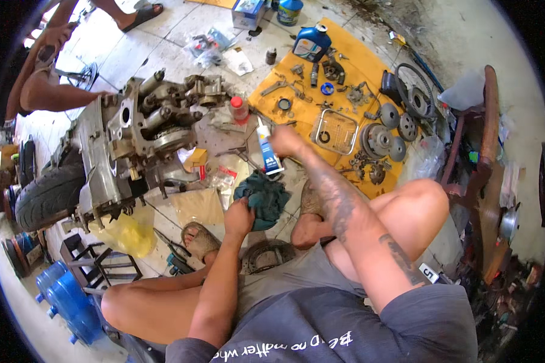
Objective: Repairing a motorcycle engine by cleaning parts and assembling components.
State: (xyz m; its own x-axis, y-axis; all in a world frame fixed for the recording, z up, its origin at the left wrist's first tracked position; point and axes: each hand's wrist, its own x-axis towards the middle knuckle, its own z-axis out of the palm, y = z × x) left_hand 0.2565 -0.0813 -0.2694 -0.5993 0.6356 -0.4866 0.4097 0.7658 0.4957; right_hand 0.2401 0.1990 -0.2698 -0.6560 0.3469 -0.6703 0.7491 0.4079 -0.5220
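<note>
My left hand (240, 218) is closed round a crumpled dark green rag (263, 198), held in front of my body. Further out, my right hand (287, 143) grips the side of a blue and white squeeze tube (266, 147) with a pale nozzle pointing away from me. Its fingertips are partly hidden. To the left stands a greasy engine block (142, 124), attached to a casing and a black tyre (51, 196). A small bottle with a red cap (239, 107) is just beyond the tube.
A yellow sheet (272, 100) at right carries a wire basket (336, 134), round gears (376, 140), small parts and a blue oil bottle (312, 43). Pliers (174, 247) lie near my left foot. Another person's leg (60, 94) is behind the engine. Blue water jugs (66, 296) sit lower left.
</note>
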